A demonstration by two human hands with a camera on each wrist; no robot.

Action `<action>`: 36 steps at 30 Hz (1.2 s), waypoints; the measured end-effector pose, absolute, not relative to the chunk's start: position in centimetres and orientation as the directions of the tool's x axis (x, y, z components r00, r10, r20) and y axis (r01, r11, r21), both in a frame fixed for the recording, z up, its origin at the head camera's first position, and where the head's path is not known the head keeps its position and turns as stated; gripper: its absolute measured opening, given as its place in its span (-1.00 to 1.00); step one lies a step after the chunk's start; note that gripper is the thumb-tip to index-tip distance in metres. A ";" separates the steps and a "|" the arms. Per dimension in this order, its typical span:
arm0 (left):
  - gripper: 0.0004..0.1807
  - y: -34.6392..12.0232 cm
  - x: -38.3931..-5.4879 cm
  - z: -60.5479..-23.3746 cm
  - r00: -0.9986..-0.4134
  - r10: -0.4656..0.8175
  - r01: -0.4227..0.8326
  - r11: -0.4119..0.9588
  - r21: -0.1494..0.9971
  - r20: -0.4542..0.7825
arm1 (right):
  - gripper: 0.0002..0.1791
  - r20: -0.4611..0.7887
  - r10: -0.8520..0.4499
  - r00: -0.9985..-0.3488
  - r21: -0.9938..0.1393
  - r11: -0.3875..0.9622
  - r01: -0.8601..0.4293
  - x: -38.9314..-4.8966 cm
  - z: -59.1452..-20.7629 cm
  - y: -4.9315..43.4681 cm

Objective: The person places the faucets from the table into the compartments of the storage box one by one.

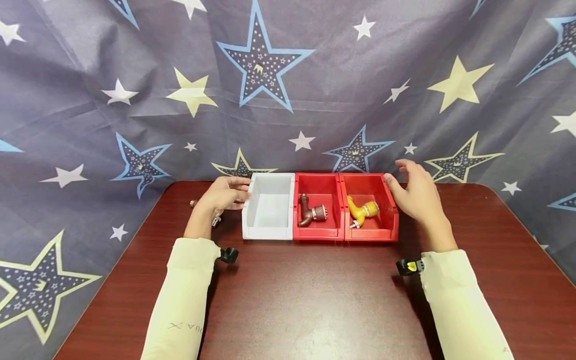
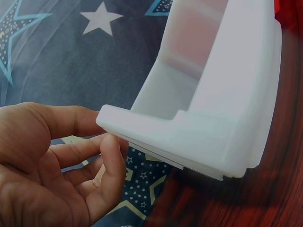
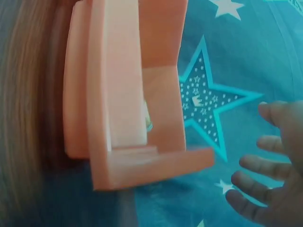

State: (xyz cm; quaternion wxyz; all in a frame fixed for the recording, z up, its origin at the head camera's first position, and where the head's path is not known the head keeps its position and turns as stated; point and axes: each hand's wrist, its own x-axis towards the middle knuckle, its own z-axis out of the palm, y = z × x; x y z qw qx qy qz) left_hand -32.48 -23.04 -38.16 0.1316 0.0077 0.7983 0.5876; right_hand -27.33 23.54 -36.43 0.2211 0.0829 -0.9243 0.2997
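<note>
Three open-front bins stand side by side: a white bin [image 1: 270,233], a middle red bin [image 1: 318,234] and a right-hand red bin [image 1: 371,235]. My left hand [image 1: 223,194] is at the white bin's left side. In the left wrist view its fingertips touch the corner of the bin's rim, the other fingers loosely bent. My right hand [image 1: 416,195] is beside the right-hand bin, fingers spread; the right wrist view shows them apart from its wall. A brown tap-shaped piece [image 1: 307,212] lies in the middle bin, a yellow tap-shaped piece [image 1: 358,211] in the right one.
Partly hidden by the left hand, a small brown piece [image 1: 193,203] and a silvery piece [image 1: 216,221] lie on the dark red wooden table [image 1: 310,300]. A star-patterned cloth [image 1: 315,100] hangs right behind the table's far edge.
</note>
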 end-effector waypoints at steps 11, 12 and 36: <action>-0.40 -22.9 -32.4 -38.0 -0.962 0.180 -0.136 0.331 0.934 -0.204 | -0.28 0.256 0.088 -0.963 -0.618 0.781 -0.093 -27.8 -38.0 25.7; -0.40 -22.9 -32.4 -38.0 -0.962 0.180 -0.136 0.329 0.934 -0.204 | -0.27 0.231 0.083 -0.969 -0.623 0.778 -0.082 -27.9 -38.3 25.7; -0.42 -23.0 -32.7 -38.1 -0.960 0.177 -0.150 0.326 0.933 -0.216 | -0.42 -0.151 -0.046 -0.987 -0.932 0.338 0.127 -28.6 -39.7 25.4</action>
